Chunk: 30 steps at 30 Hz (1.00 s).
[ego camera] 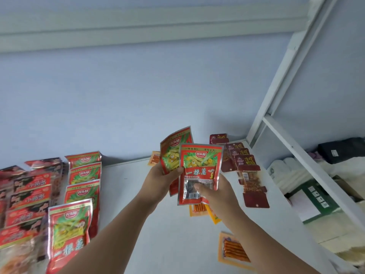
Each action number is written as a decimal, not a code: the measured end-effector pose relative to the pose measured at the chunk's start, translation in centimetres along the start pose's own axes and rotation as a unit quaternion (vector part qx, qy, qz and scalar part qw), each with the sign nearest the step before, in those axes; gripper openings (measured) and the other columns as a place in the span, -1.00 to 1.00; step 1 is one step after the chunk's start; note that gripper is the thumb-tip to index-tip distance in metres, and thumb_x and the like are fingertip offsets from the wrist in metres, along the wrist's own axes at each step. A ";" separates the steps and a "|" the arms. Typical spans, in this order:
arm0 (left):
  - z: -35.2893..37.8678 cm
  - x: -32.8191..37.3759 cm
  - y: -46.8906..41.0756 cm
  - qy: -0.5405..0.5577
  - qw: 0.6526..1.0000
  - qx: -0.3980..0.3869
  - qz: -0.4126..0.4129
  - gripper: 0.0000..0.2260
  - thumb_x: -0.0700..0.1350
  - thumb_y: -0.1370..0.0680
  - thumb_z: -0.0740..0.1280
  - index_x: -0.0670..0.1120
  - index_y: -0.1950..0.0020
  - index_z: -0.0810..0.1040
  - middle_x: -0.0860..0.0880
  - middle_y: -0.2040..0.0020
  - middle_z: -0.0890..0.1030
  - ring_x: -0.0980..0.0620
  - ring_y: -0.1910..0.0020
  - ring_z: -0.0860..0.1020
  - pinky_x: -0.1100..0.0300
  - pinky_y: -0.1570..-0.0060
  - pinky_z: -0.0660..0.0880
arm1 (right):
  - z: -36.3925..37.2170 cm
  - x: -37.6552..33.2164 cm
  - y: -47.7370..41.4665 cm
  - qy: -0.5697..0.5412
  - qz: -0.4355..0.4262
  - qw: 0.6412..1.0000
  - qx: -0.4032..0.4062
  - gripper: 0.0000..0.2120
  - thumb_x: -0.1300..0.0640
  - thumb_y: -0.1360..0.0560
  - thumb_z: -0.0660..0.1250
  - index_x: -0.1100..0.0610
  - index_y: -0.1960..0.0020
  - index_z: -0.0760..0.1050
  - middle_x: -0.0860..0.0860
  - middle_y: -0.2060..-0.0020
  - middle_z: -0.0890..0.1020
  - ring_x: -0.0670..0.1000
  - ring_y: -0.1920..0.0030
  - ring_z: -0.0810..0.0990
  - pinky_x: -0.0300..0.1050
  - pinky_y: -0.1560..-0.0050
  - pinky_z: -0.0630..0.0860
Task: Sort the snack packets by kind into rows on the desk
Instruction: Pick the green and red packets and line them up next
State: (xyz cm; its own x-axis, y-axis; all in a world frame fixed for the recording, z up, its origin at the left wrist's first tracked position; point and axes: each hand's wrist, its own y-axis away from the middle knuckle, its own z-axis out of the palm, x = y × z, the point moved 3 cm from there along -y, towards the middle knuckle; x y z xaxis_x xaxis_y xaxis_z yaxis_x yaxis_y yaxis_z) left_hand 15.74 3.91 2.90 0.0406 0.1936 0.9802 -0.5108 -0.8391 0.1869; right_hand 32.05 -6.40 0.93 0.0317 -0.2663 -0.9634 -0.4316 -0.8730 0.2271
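Two bare hands lift red-and-green snack packets above a white tabletop [177,244]. The left hand [160,178] has its fingers closed around the rear packet [169,153], which tilts left; the right hand [213,192] pinches the front packet [199,171] by its lower half, thumb across the label, the two packets overlapping. On the left of the tabletop, matching red-and-green packets lie in a row [83,186] running toward the wall, beside a row of red packets [29,196]. To the right lies a row of dark red packets [245,171]. Orange packets [233,250] lie near the right forearm.
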 end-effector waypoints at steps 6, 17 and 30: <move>-2.7 0.0 5.1 -0.008 0.996 0.090 -0.008 -0.76 0.04 -0.54 0.49 -0.03 -0.15 0.66 -0.04 -0.05 0.76 -0.09 -0.04 0.74 0.04 0.02 0.65 | 2.1 0.8 4.1 -0.038 -0.001 0.999 -0.034 -0.71 0.11 -0.54 0.44 -0.11 -0.21 0.50 -0.15 -0.03 0.71 -0.11 -0.05 0.70 -0.12 -0.03 0.62; -4.4 -1.9 14.1 -0.064 0.975 0.211 -0.037 -0.90 -0.06 -0.61 0.43 0.03 -0.11 0.62 0.06 0.05 0.76 0.05 0.08 0.75 0.19 0.17 0.64 | 3.5 2.0 10.2 -0.012 0.003 0.992 -0.126 -0.75 0.03 -0.53 0.46 -0.12 -0.17 0.52 -0.21 0.01 0.71 -0.18 0.01 0.70 -0.24 0.15 0.62; -12.2 -5.7 21.0 -0.116 0.950 0.277 -0.091 -0.88 -0.07 -0.62 0.40 0.05 -0.15 0.58 0.09 0.10 0.76 0.12 0.16 0.73 0.25 0.25 0.60 | 9.0 2.5 14.5 0.033 0.032 0.983 -0.178 -0.82 0.12 -0.53 0.44 -0.03 -0.12 0.57 -0.15 0.10 0.74 -0.14 0.10 0.73 -0.21 0.19 0.64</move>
State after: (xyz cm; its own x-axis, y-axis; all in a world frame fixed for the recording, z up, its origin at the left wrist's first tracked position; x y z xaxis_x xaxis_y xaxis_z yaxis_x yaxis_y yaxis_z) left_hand -5.65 -8.63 0.42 0.3062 0.2973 0.9043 0.0495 -0.9537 0.2968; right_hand 17.78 -16.01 0.49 0.0782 -0.3404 -0.9370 -0.0912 -0.9384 0.3333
